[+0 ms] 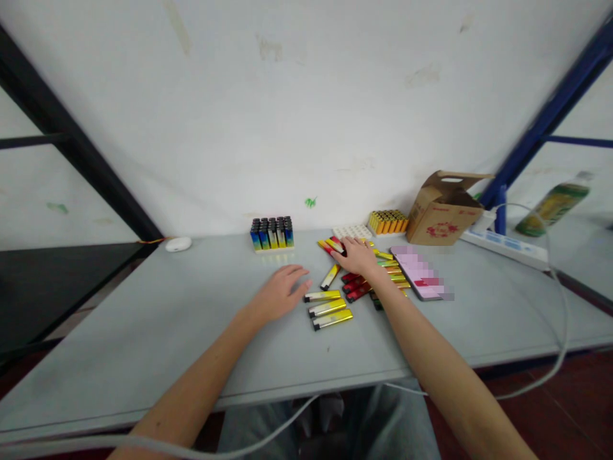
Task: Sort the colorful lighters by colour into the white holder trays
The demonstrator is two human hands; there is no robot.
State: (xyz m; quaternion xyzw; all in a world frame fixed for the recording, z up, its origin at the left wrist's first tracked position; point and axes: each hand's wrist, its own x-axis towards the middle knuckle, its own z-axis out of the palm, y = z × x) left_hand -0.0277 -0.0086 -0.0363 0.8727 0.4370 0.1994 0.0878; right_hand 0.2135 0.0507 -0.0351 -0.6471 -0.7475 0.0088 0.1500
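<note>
My left hand (pixel 280 292) hovers over the table with fingers apart and nothing in it, just left of three yellow-and-white lighters (pixel 327 307) lying in a column. At the loose pile, my right hand (pixel 359 257) curls over several lighters, its thumb and forefinger around the black end of a lighter (pixel 337 245); the other fingertips are partly hidden. Below its palm lie red lighters (pixel 357 289) and yellow-ended ones. Another yellow-and-white lighter (pixel 330 277) rests at an angle between my hands. Upright blue-and-yellow lighters (pixel 272 234) fill a white tray near the wall.
Behind the pile are a white holed tray (pixel 352 232) and a block of orange lighters (pixel 389 222). An open cardboard box (pixel 443 211), a phone (pixel 417 271) and a power strip (pixel 507 247) stand or lie rightward. A white case (pixel 178 244) sits far left.
</note>
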